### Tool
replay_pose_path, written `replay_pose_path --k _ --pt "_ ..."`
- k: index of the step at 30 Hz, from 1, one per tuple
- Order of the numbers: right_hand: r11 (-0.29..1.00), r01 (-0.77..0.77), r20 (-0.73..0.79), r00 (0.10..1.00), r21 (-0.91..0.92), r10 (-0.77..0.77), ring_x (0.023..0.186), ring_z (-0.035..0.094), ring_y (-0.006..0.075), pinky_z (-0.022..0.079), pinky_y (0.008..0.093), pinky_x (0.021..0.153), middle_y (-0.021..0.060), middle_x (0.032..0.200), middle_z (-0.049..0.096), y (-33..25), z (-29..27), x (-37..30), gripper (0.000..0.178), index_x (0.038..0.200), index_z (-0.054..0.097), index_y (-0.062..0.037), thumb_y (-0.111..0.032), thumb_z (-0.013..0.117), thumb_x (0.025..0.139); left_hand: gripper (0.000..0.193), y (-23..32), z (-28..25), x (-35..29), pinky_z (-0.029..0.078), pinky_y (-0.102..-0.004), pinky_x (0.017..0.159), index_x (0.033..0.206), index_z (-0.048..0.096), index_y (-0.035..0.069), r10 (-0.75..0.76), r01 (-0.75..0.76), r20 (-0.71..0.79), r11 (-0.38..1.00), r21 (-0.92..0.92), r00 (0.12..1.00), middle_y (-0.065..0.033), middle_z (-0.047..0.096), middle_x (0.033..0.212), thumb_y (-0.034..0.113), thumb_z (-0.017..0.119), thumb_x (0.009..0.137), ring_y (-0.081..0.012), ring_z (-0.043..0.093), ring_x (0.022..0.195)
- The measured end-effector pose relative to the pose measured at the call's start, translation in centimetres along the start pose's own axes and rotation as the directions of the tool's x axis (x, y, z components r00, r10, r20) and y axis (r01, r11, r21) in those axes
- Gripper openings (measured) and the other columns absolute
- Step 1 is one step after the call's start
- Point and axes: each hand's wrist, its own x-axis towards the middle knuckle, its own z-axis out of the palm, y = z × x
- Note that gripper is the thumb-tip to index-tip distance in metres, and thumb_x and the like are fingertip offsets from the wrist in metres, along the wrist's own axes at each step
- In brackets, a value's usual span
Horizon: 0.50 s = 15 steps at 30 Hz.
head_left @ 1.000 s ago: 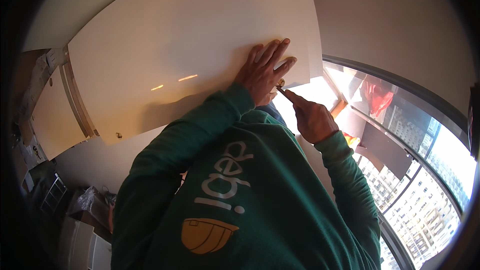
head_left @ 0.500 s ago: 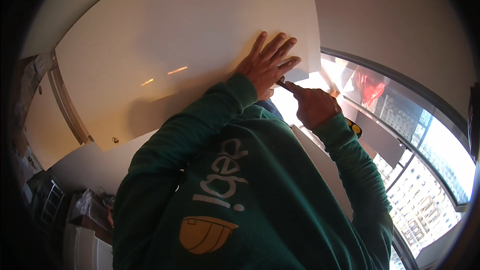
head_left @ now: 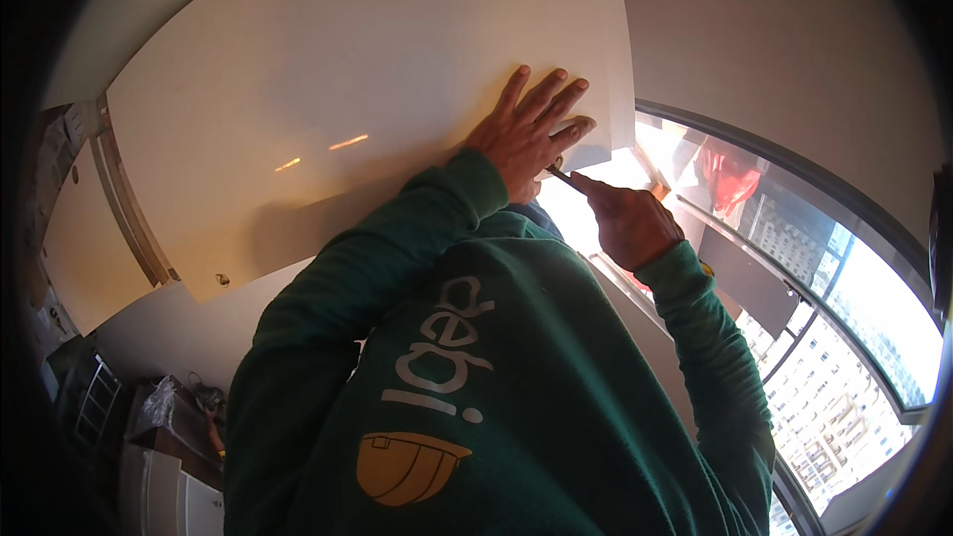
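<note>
A large pale panel (head_left: 397,60) lies in front of me, its right edge beside the bright window. My left hand (head_left: 526,134) rests flat on it near that edge, fingers spread. My right hand (head_left: 635,223) is closed round a hand tool with a narrow metal shaft (head_left: 566,177). The shaft points up and left to the panel edge, just below my left hand. What the tip touches there is too small to make out. A bit of the tool's yellow end (head_left: 706,269) shows past my right wrist.
A small hole (head_left: 222,280) marks the panel's lower left corner. Another pale panel (head_left: 84,238) stands at the far left, above dark clutter. On the right, a window (head_left: 824,337) looks out on tall buildings, with a red cloth or bag (head_left: 730,179) by the glass.
My right hand has shifted slightly right and down with the tool, and more of the shaft shows. The yellow end is now mostly hidden by my wrist. My left hand stays flat.
</note>
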Motion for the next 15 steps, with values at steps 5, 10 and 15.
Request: replay_pose_path --k 5,10,15 --pt "0.993 0.088 -0.088 0.993 0.081 -0.081 0.088 0.075 0.0373 0.061 0.0455 0.081 0.018 0.104 0.077 0.9 1.1 0.1 0.046 0.141 0.064 -0.0138 -0.003 0.058 0.097 0.093 0.2 0.5 0.0 0.013 -0.0641 0.129 0.154 0.052 0.027 -0.012 0.011 -0.043 1.0 -0.029 0.999 -0.0096 0.029 0.173 0.034 0.088 0.069 -0.0324 0.022 0.161" --pt "0.993 0.032 -0.074 0.997 0.115 -0.023 0.09 0.074 0.0373 0.061 0.0459 0.084 0.0159 0.105 0.077 0.3 1.1 0.1 0.048 0.141 0.065 -0.0154 -0.004 0.059 0.095 0.092 0.1 0.3 0.0 0.014 -0.0635 0.129 0.153 0.053 0.026 -0.015 0.013 -0.043 0.999 -0.04 0.999 -0.009 0.03 0.173 0.032 0.087 0.068 -0.0319 0.023 0.161" --pt "1.0 0.017 -0.043 0.999 0.017 -0.016 0.087 0.074 0.0355 0.06 0.0455 0.082 0.0147 0.103 0.077 0.3 0.8 0.5 0.049 0.14 0.066 -0.0166 -0.004 0.059 0.093 0.096 0.2 0.7 0.0 0.017 -0.0635 0.129 0.152 0.053 0.025 -0.006 0.005 -0.082 1.0 -0.019 0.997 -0.0093 0.029 0.173 0.03 0.09 0.064 -0.0324 0.023 0.161"
